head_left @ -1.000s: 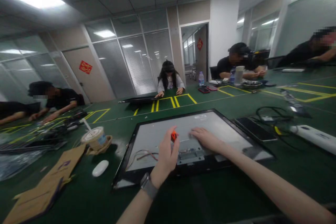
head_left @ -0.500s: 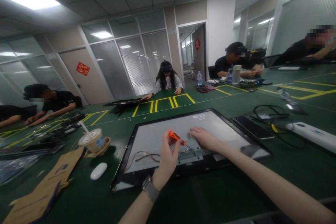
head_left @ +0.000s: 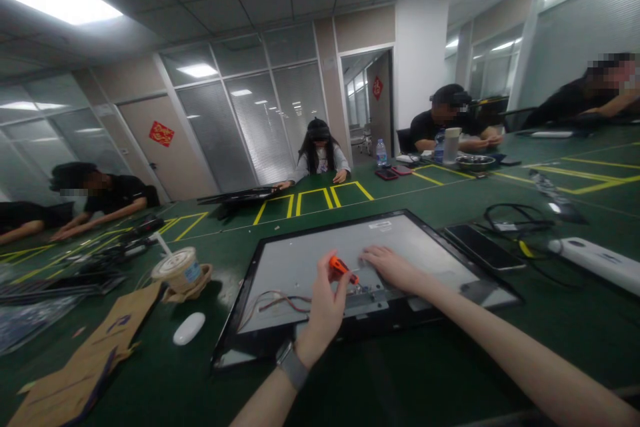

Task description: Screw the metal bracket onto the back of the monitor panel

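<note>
My left hand (head_left: 327, 300), with a watch (head_left: 291, 361) on its wrist, is closed around an orange-handled screwdriver (head_left: 343, 269). The tool slants down to the right, its tip near a metal bracket (head_left: 375, 301) on the back of a display panel (head_left: 295, 257); exact contact is too small to make out. Flat on the panel's grey surface, my right hand (head_left: 393, 267) rests with its fingers stretched out, just right of the screwdriver. Thin wires (head_left: 280, 299) run across the panel to the left of my left hand.
Left of the panel are a lidded drink cup (head_left: 176, 268), a white mouse-like object (head_left: 189, 328) and brown cardboard (head_left: 95, 353). To the right lie a black phone (head_left: 484, 247), a cable (head_left: 517, 217) and a white device (head_left: 597, 263). Several people sit around the green table (head_left: 410, 373).
My left hand and the screwdriver have shifted slightly right along the bracket. My right hand stays on the panel. The view has tilted a little.
</note>
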{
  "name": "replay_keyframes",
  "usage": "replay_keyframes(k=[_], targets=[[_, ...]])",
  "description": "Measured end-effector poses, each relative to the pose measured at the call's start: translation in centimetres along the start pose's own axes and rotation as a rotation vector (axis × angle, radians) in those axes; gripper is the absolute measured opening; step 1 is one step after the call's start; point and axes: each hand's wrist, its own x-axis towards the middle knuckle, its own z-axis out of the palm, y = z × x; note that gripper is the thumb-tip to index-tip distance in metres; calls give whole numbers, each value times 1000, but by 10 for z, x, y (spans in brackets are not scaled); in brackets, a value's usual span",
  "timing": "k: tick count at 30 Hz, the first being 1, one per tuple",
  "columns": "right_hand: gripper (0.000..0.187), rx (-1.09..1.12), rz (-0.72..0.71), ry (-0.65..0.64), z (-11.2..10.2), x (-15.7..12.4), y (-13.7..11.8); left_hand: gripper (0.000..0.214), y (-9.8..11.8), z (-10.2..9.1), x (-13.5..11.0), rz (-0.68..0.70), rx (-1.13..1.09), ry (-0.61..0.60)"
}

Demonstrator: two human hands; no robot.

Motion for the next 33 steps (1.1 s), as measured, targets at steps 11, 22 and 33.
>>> replay_keyframes(k=[11, 22, 33], targets=[[55, 21, 2, 19, 0, 1, -1, 38, 6, 0, 10, 5, -104, -150], [54, 19, 15, 23, 0, 1, -3, 39, 7, -7, 18, 64, -152, -119], [55, 22, -2, 34, 4, 1, 1, 40, 18, -11, 18, -52, -336, -114]])
